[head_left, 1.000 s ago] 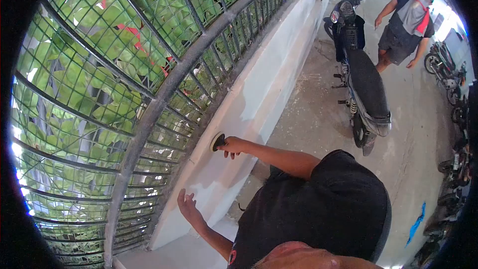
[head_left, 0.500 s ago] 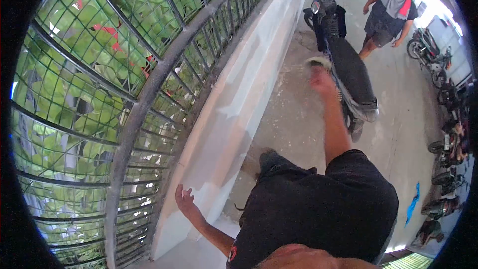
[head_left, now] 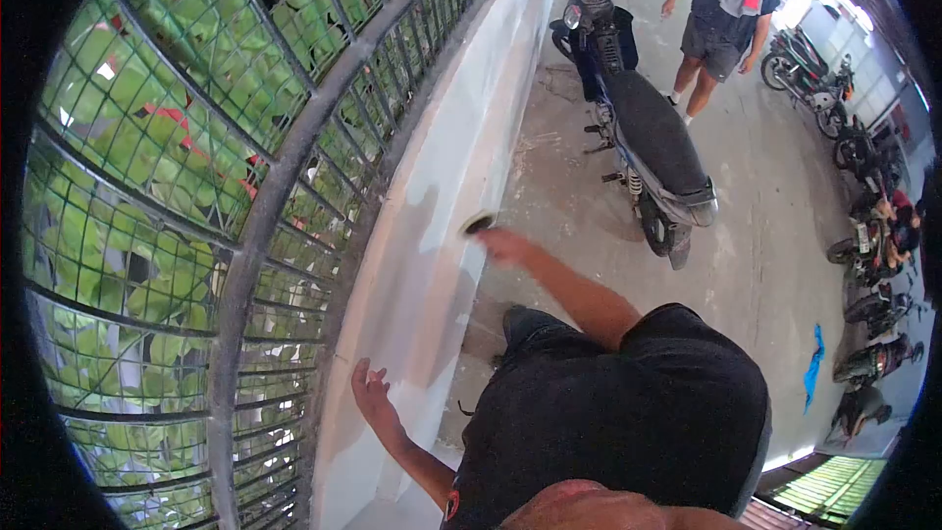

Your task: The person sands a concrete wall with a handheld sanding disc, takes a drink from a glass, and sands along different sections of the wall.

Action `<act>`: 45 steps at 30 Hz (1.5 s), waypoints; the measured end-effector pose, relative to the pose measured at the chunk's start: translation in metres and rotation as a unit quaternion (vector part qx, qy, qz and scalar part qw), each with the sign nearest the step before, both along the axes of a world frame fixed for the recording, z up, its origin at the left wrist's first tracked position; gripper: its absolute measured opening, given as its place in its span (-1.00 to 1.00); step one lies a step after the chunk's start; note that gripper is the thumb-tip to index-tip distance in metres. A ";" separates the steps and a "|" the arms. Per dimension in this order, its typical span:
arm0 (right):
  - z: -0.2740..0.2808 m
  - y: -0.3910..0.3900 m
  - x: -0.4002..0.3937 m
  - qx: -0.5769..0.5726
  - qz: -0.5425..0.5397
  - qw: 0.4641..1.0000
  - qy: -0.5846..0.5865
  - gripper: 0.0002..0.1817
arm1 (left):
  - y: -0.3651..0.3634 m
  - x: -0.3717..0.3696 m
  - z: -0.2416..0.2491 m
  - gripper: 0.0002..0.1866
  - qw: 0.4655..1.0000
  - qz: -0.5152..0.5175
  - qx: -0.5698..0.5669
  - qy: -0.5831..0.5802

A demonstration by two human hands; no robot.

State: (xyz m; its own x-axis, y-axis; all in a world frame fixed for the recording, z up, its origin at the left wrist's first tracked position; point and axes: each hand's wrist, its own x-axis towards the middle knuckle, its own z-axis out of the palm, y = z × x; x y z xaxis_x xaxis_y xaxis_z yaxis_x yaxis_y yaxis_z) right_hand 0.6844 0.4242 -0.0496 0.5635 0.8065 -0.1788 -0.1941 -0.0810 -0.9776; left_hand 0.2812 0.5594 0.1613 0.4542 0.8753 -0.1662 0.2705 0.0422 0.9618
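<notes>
My right hand (head_left: 505, 245) is closed on a small dark object with a pale fringe, like a hand brush (head_left: 479, 225); motion blurs it. The brush overlaps the low white wall (head_left: 446, 206) in this view, close to its painted face. Off to the other side, my left hand (head_left: 371, 393) holds nothing, its fingers apart, in front of the same wall near the foot of the railing.
Black metal railing (head_left: 257, 245) with green mesh runs along the wall, leaves behind it. A motorcycle (head_left: 657, 128) stands ahead on the concrete floor. Beyond it walks a person (head_left: 721, 25). More motorcycles (head_left: 863, 245) line the far right side, and a blue cloth (head_left: 813, 368) lies on the floor.
My right hand has swung left with the brush, from beside the motorcycle to the wall. My left hand stays raised by the wall. The person beyond has shifted position.
</notes>
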 end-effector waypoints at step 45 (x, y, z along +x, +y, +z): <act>0.116 0.139 -0.117 -0.151 0.283 0.947 -0.015 -0.67 | -0.037 -0.018 0.010 -0.51 0.995 0.044 -0.037 0.078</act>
State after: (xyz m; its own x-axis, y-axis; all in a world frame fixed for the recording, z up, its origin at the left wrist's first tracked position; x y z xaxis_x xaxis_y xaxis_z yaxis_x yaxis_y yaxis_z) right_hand 0.5674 0.5632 0.0661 0.0646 0.8954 -0.4406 -0.0079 -0.4411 -0.8974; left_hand 0.2630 0.5225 0.1710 0.3401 0.8932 -0.2940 0.4092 0.1410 0.9015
